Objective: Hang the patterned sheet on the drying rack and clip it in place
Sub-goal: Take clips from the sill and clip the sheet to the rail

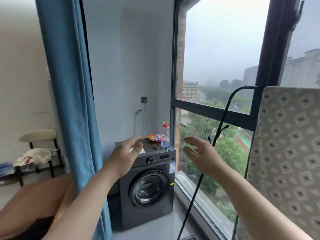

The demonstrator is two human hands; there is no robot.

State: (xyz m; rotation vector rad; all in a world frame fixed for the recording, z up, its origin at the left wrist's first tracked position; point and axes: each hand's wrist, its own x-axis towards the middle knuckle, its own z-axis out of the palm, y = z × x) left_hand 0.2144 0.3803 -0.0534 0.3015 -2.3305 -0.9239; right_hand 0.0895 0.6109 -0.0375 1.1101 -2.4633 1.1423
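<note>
The big window [213, 110] fills the right side of this narrow balcony corner, and a blue curtain [69, 84] hangs at its left. Against the glass the patterned sheet [285, 144] is draped over the top of the drying rack [223, 118], whose thin black tube curves up beside it. The cloth falls flat down the near side, presumably put by the window for light and air. I see no clip on the part of it in view. In the corner stands a dark washing machine [149, 187], its flat top serving as a shelf. Both arms reach forward. The left hand [124, 156] is empty with loose, spread fingers, near the machine's top. The right hand [202, 156] is just as loose and holds nothing, out in front of the glass near the rack's tube. On the machine's top, beside a detergent bag [155, 137] and a bottle [165, 130], lies a small heap of clips [158, 146]. I judge the hands are going for those.
</note>
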